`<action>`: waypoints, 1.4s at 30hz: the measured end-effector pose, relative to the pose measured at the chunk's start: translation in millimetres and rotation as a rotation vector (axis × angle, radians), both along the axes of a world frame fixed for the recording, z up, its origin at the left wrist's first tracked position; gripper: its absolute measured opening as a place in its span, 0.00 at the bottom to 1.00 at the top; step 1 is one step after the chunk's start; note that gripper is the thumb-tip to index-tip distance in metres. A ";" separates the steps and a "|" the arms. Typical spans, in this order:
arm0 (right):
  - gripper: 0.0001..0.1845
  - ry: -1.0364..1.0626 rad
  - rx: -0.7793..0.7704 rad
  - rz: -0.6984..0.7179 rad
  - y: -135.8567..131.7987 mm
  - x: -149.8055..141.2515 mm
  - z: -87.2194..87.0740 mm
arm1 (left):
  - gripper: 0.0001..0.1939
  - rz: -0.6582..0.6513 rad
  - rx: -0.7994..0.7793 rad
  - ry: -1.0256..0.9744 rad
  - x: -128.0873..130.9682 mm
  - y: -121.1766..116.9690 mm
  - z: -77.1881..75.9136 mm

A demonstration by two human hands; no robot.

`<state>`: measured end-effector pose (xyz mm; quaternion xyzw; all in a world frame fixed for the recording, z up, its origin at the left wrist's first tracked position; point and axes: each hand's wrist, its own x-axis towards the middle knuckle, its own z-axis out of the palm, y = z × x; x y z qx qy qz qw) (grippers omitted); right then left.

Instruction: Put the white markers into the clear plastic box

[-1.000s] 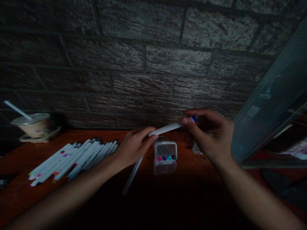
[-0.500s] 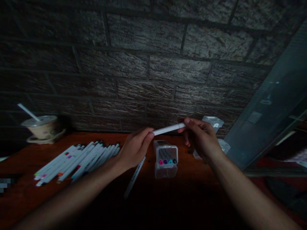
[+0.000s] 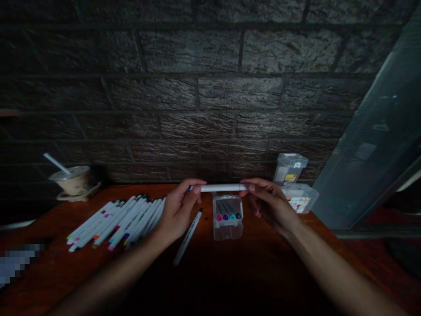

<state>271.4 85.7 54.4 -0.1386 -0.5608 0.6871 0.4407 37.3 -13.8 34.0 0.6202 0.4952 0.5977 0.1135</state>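
A white marker pen (image 3: 219,188) is stretched level between my two hands, above the clear plastic case. My left hand (image 3: 182,206) pinches its left end, where a bit of dark blue shows. At the other end, my right hand (image 3: 269,199) grips it by thumb and fingers, close to a seam in the barrel. Below, the clear case (image 3: 228,231) lies with its lid open toward me; several markers inside show pink, purple, light blue and black ends. A single loose marker (image 3: 187,239) rests on the table, left of the case.
Many white markers (image 3: 121,219) lie in a row on the wooden table (image 3: 263,267) at left. Behind them stands a lidded cup (image 3: 74,181) with a straw. Clear plastic boxes (image 3: 291,169) stand at the right, near a brick wall (image 3: 217,96).
The marker has been turned end for end: its blue end was at my right hand and is now at my left. It has also come level. The view has shifted slightly.
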 end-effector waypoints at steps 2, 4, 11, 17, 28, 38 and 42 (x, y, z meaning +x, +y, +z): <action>0.12 0.009 0.021 0.045 -1.6 0.5 -2.4 | 0.13 0.021 0.032 -0.071 2.3 -4.3 -13.8; 0.12 0.016 0.041 0.072 -2.4 1.1 -3.8 | 0.13 0.043 0.057 -0.094 5.6 -8.3 -25.8; 0.10 0.015 0.082 0.062 4.3 2.3 -6.2 | 0.11 0.073 0.031 0.141 10.8 -24.1 -39.6; 0.07 0.005 0.107 0.046 8.9 2.0 -9.7 | 0.12 0.017 0.025 0.259 11.1 -30.0 -47.1; 0.07 -0.012 0.109 -0.009 9.6 2.3 -10.8 | 0.13 0.029 0.081 0.300 10.1 -25.9 -47.2; 0.11 -0.034 0.198 -0.061 6.7 3.6 -12.9 | 0.10 0.005 0.050 0.262 15.0 -28.2 -41.2; 0.10 -0.074 0.225 -0.109 6.7 2.6 -15.7 | 0.15 0.032 0.058 0.238 14.4 -24.8 -44.9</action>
